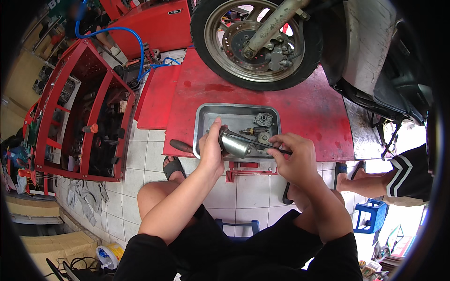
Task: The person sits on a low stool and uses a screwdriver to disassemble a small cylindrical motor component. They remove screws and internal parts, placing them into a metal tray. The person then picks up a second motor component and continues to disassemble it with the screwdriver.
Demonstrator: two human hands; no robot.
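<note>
My left hand (211,151) is wrapped around a silver cylindrical motor (237,145), held tilted above the near side of a metal tray (198,122). A thin black cable-like strand (268,146) runs along the motor toward the right. My right hand (296,158) pinches its right end between thumb and fingers. Whether the strand is fixed to the motor I cannot tell. Inside the tray, behind the motor, sit a round metal housing (263,119) and several smaller metal parts, partly covered by my hands. A brown tool handle (181,145) sticks out left of the tray.
The tray rests on a red platform (318,122), below a scooter's front wheel (201,47). A red tool cart (84,171) stands left, near a blue hose (136,35). At right are another person's legs (370,183) and a blue stool (370,216).
</note>
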